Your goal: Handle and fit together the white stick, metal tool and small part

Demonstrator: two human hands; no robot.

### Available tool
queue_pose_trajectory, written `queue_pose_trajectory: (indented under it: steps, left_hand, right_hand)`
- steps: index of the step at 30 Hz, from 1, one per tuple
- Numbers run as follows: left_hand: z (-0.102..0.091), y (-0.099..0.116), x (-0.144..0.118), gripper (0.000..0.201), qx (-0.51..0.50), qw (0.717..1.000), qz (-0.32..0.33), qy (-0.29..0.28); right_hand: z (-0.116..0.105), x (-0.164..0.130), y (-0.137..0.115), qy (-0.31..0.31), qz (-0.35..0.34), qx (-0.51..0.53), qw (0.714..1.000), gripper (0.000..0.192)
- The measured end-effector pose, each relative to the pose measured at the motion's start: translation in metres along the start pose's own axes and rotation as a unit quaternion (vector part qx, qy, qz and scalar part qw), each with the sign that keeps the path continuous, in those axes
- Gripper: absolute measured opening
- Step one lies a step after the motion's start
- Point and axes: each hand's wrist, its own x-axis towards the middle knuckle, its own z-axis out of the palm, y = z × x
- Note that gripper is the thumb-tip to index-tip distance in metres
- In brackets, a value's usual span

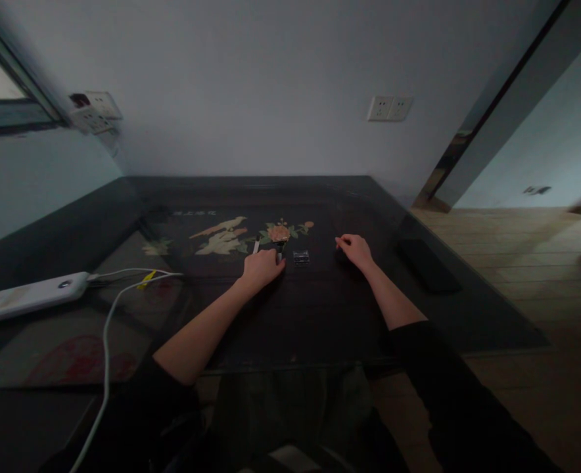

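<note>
While the left hand [262, 268] curls over a small dark object [280, 248], perhaps gripping it, a ridged clear box [301, 257] sits just right; the right hand [354, 250] rests loose beyond it on the glossy table [290, 315].

You sit in a home room. A dark lacquered surface [320, 315] with inlaid birds and flowers [226, 238] shows it. Wall sockets [390, 108] and wooden floor [517, 263] agree.

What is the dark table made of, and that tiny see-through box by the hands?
The table looks like dark lacquered wood under a glossy sheet, probably glass: it reflects light and shows an inlaid bird-and-flower picture. The small box looks like clear hard plastic, since it is see-through with shiny edges, though it is too small to be sure.
</note>
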Motion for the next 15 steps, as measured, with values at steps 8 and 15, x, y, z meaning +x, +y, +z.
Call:
queue_pose_trajectory:
  steps: [8,15]
  left_hand:
    - [0.001,-0.001,0.007,0.021,-0.253,0.962,0.013,0.097]
    - [0.001,0.013,0.007,0.021,-0.625,0.780,-0.035,0.006]
  right_hand:
    - [0.000,-0.001,0.000,-0.003,-0.014,-0.008,1.000,0.035]
    - [-0.001,-0.004,-0.007,-0.004,-0.008,-0.030,1.000,0.032]
